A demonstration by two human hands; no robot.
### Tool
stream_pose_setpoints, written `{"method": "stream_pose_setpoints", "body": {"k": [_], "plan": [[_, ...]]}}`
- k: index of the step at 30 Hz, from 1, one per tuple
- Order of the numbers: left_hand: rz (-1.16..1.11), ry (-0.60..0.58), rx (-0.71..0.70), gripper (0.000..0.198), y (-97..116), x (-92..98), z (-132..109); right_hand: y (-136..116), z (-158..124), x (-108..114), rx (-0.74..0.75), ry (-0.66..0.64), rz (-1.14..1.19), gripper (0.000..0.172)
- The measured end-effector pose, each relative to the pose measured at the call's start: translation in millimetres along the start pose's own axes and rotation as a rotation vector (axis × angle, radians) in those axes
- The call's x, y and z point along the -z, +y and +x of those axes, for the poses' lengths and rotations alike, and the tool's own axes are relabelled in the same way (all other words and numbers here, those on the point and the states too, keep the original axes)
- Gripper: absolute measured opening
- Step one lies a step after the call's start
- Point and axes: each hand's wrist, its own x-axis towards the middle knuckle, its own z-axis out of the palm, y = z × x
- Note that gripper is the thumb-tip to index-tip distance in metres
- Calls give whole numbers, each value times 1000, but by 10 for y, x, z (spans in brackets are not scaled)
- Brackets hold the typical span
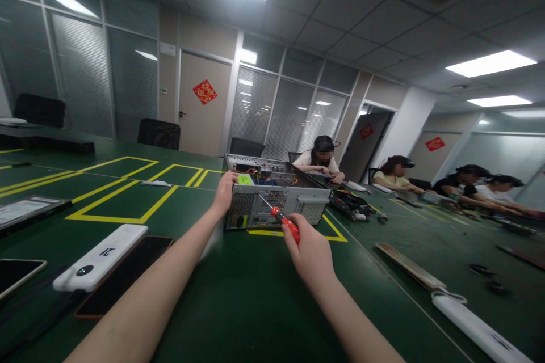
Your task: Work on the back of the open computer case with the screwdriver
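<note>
A grey metal computer case (309, 195) lies open on its side on the green table, its back panel facing me, with wires and a yellow-green label (244, 180) visible inside. My left hand (224, 194) grips the case's top edge at the left corner, beside that label. Wrapped round the handle of a red and black screwdriver (284, 221) is my right hand (313, 248). The screwdriver's thin shaft points up and left at the back panel; I cannot tell whether its tip touches a screw.
To the left lie a white power bank (111, 249) marked 21, a dark phone (128, 275) and a hard drive (32, 210). A tool bag (351, 204) sits right of the case. Nearer me are a long strip (409, 265) and another white device (472, 323). Several people work farther along.
</note>
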Motion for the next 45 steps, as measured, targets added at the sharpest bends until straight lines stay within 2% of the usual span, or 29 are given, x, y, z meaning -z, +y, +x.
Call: {"method": "stream_pose_setpoints", "body": {"k": [6, 9, 15, 19, 24, 30, 32, 35, 40, 45], "plan": [[17, -20, -6, 35, 37, 16, 5, -1, 3, 5, 228, 99, -13, 25], [23, -23, -1, 34, 45, 15, 9, -25, -3, 9, 249, 86, -1, 26], [30, -24, -17, 33, 44, 13, 7, -43, 27, 68, -134, -83, 35, 34], [25, -26, -11, 32, 45, 16, 5, -22, 53, 69, -253, -174, 213, 35], [24, -18, -11, 32, 50, 28, -1, 25, 70, -26, -464, -366, 810, 32], [25, -26, -7, 35, 51, 34, -1, -50, 59, -36, -865, -770, 1873, 29], [28, -29, 5, 34, 52, 34, 1, -103, 49, -4, -974, -798, 2071, 26], [29, -29, 10, 33, 53, 30, 2, -153, 46, 31, -1078, -812, 2141, 27], [24, -18, -7, 34, 44, 15, 4, -114, 58, -2, -1103, -817, 2115, 34], [25, -17, 12, 34, 32, 15, -2, -64, 34, -84, -1148, -827, 2086, 27]]}}
